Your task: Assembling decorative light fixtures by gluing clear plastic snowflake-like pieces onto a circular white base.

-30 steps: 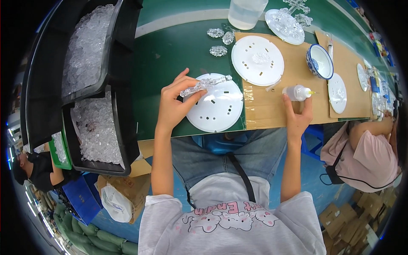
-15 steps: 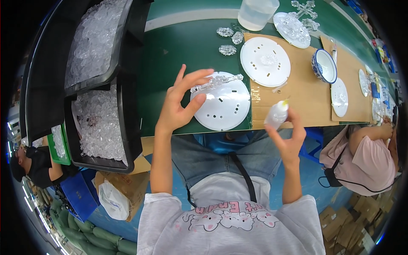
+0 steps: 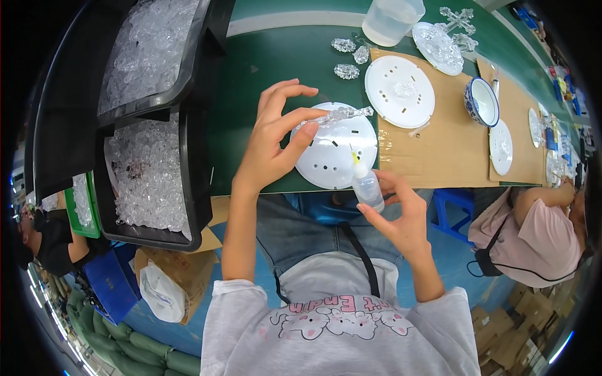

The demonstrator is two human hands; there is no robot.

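Observation:
My left hand (image 3: pixel 276 135) is closed on a long clear faceted plastic piece (image 3: pixel 343 114), held over the upper part of a white round slotted disc (image 3: pixel 320 178). The disc lies on the green table in front of me. In my right hand (image 3: pixel 401 213) is a small translucent squeeze bottle (image 3: pixel 368 190) with a yellow needle tip. Its tip points up and away from me, over the right part of the disc; I cannot tell whether it touches.
Black bins (image 3: pixel 195 207) of clear pieces stand at left. Beyond the disc lie several clear oval pieces (image 3: pixel 346 71). Cardboard (image 3: pixel 414 156) at right carries another white disc (image 3: pixel 382 103) and a blue-and-white bowl (image 3: pixel 467 103). A clear tub (image 3: pixel 392 25) stands behind. A person (image 3: pixel 527 232) sits at right.
My right hand has brought the bottle leftward from the cardboard to the disc, turning its tip toward the far left. My left hand still holds the clear piece. The view has shifted slightly.

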